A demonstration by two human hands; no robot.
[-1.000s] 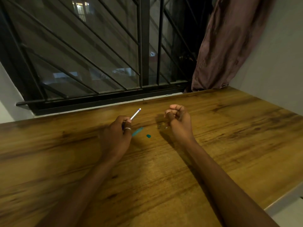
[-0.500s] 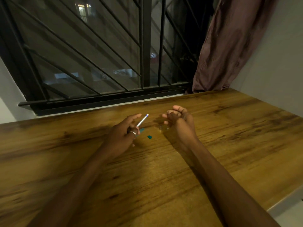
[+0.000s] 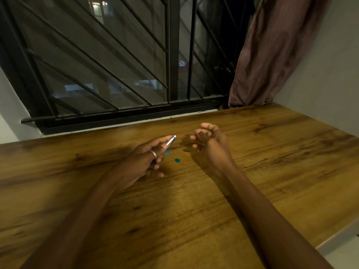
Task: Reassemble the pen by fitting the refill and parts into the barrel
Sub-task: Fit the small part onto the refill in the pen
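Head view: near the middle of the worktop's [image 3: 272,171] far edge, the left hand [image 3: 139,162] grips one silver-and-blue pen barrel [image 3: 171,141], its end pointing at that edge. The right hand [image 3: 211,140] is near it, apart, with its fingers curled; whether they pinch a part I cannot tell. Two teal pieces [image 3: 177,160] lie between the hands. Wide wood runs to the near and right edges.

The pen barrel [image 3: 170,141], silvery with a blue tip, is gripped in the left hand [image 3: 143,162] and slants toward the far right. Just right of that hand, two teal bits lie on the desk [image 3: 194,200]: a longer teal piece [image 3: 167,152], half hidden by the fingers, and a small teal piece [image 3: 177,160] nearer.
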